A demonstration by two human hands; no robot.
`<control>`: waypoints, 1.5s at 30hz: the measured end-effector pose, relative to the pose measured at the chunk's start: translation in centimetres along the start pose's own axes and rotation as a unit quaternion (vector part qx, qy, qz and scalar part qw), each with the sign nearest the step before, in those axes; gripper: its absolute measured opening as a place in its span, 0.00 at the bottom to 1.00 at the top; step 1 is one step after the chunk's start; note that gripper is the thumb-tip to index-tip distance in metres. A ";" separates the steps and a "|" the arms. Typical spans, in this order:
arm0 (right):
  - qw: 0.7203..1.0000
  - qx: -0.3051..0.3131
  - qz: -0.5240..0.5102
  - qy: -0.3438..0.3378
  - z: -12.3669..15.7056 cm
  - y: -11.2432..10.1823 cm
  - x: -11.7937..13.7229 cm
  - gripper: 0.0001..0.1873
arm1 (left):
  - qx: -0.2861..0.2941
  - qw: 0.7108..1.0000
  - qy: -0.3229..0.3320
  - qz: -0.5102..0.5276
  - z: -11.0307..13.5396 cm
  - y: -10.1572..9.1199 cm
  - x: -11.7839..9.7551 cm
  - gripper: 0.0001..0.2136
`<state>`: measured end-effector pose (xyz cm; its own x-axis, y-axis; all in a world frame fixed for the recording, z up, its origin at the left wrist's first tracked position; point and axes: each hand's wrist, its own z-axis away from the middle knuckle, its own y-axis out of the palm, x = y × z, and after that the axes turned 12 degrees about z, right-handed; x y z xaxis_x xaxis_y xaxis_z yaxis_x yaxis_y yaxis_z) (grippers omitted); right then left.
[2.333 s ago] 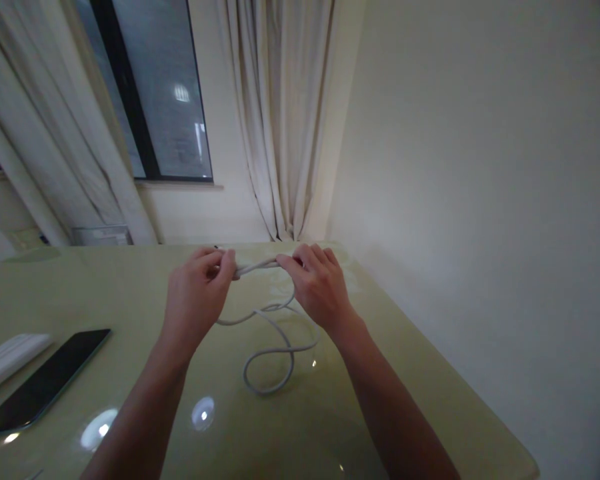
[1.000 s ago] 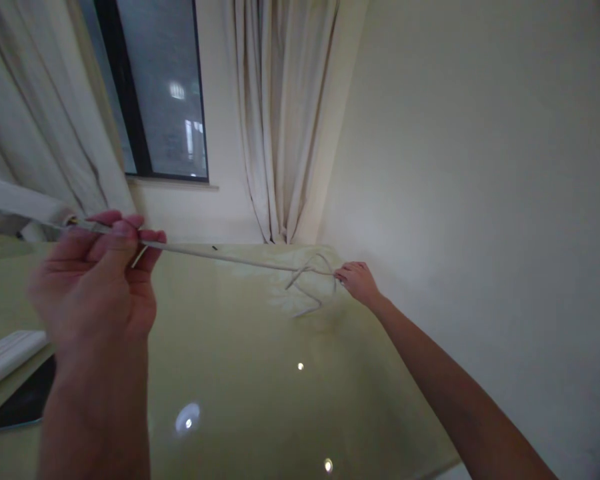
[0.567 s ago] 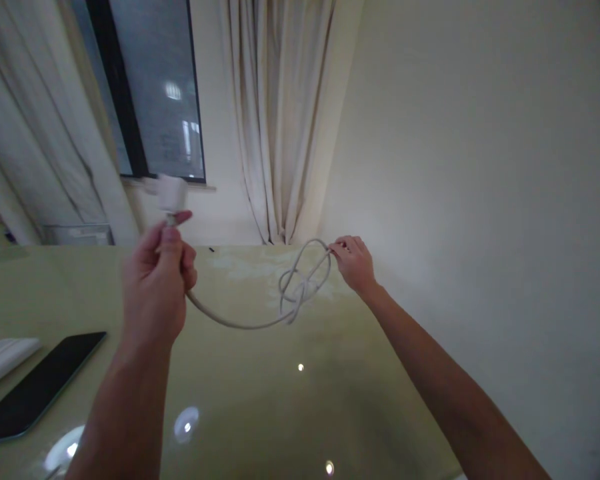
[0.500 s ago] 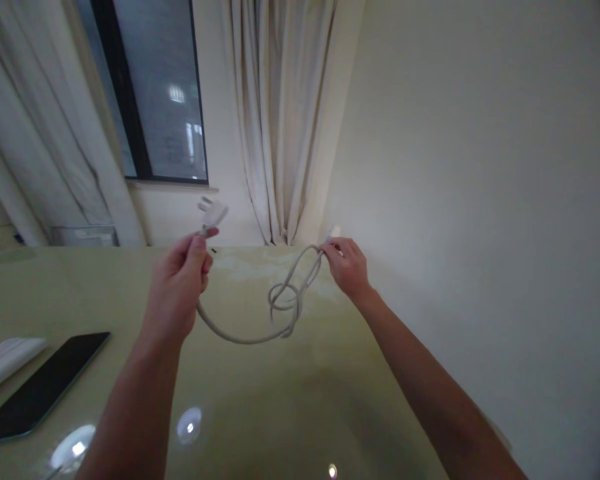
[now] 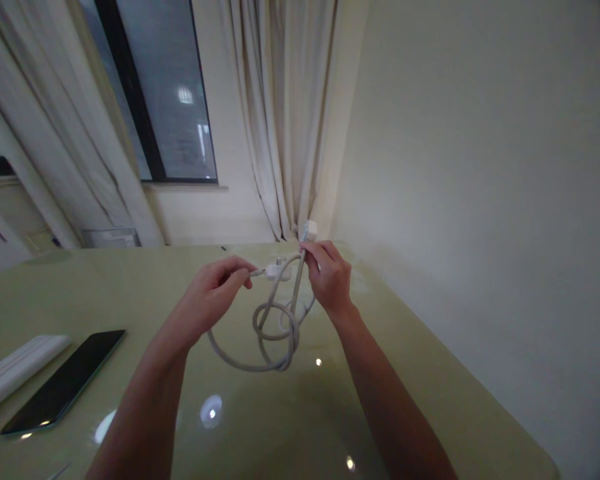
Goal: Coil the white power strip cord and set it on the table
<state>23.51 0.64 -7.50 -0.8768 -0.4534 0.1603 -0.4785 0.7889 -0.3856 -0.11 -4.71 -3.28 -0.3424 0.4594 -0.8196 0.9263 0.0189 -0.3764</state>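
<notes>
A pale grey power cord (image 5: 245, 366) hangs in loose, crossing loops between my two hands, above the table. My left hand (image 5: 213, 293) pinches the cord just behind its white plug (image 5: 279, 271), whose prongs point up. That plug lies behind one strand of the looped cord. My right hand (image 5: 330, 275) is closed on the cord below a white connector (image 5: 309, 231) at the other end, which stands upright above the fingers. The loops cross in a knot-like tangle below and between the hands.
On the greenish glossy table (image 5: 395, 373) at left lie a dark flat tablet-like slab (image 5: 65, 383) and a long white object (image 5: 23, 370). A plain wall (image 5: 480, 200) borders the table's right side. Curtains (image 5: 285, 120) and a window (image 5: 165, 93) stand behind.
My left hand has moved right and down, bringing the plug to the loops. My right hand has shifted slightly left. The loops hang lower, and the view has turned a little.
</notes>
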 end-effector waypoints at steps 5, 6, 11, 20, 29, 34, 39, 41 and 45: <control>0.998 0.041 -0.028 -0.030 -0.6 -0.6 -0.7 0.13 | 0.057 0.998 0.015 -0.022 0.1 1.8 -0.1 0.24; 0.998 0.047 -0.031 -0.034 -0.7 -0.9 -0.6 0.13 | 0.058 0.997 0.018 -0.043 0.1 2.1 0.0 0.24; 0.995 0.086 -0.032 -0.042 -1.1 -1.8 0.0 0.13 | 0.061 0.988 0.063 -0.127 0.5 3.1 0.3 0.18; 0.990 0.138 -0.026 0.004 -1.0 -1.4 -0.5 0.12 | 0.089 0.980 0.124 -0.128 0.6 2.7 0.1 0.08; 0.980 0.193 -0.039 0.005 -0.1 -0.2 -1.5 0.12 | 0.024 0.981 0.154 0.114 1.1 3.9 0.1 0.29; 0.981 0.185 -0.053 0.030 0.1 0.1 -1.6 0.11 | 0.045 0.976 0.215 -0.005 0.6 3.7 0.2 0.10; 0.969 0.165 -0.102 0.152 0.2 0.2 -2.2 0.12 | -0.120 0.943 0.305 -0.064 0.2 4.0 0.7 0.09; 0.962 0.162 -0.095 0.199 0.3 0.6 -2.8 0.11 | -0.218 0.926 0.303 -0.056 0.2 4.0 0.6 0.09; 0.951 0.191 -0.020 0.242 1.5 2.0 -4.8 0.08 | -0.419 0.854 0.293 0.098 -0.2 3.2 -0.4 0.04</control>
<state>26.78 3.78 -10.37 -0.8220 -0.1623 0.5458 -0.5405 0.5241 -0.6581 3.01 -4.69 -4.04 -0.2568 0.8876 -0.3825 0.8288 0.4058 0.3852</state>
